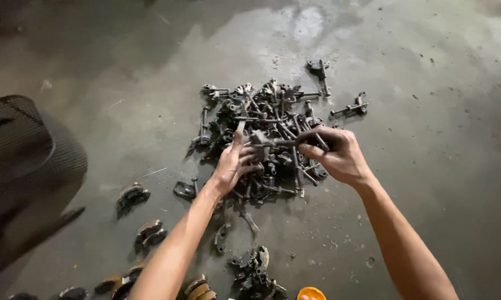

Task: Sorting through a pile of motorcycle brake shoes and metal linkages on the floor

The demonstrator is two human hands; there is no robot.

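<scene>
A heap of dark, greasy metal parts, shafts with lever ends, lies on a stained concrete floor. Both my hands work over its near side. My left hand grips the lever end of one shaft part. My right hand pinches the other end of the same shaft, holding it level just above the heap.
Two loose shaft parts lie beyond the heap at the upper right. Curved shoe-like pieces are scattered at the lower left, a small pile sits near me, an orange object shows at the bottom edge, and a dark ribbed shape fills the left.
</scene>
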